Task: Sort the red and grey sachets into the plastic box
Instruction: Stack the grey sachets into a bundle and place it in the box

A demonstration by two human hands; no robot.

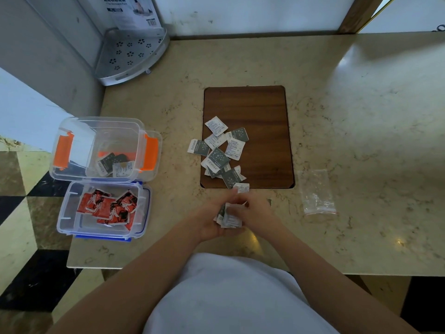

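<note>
A: Where are the grey sachets (220, 153) rn?

B: Most lie loose on the wood inset mid-counter (361, 104), some overlapping. A few are already in the orange-clip box (101, 150) at the left edge; reds fill the blue-clip box (103, 208) just nearer the front.

A: Hands?

B: Left hand (212, 222) cups a small stack (228, 216) near the front edge, w/ fingers curled under. Right hand (255, 210) pinches the stack's top.

A: Handling?

B: Prob. light, thin, slick foil. Pinch by edges, else they'll slide.
</note>
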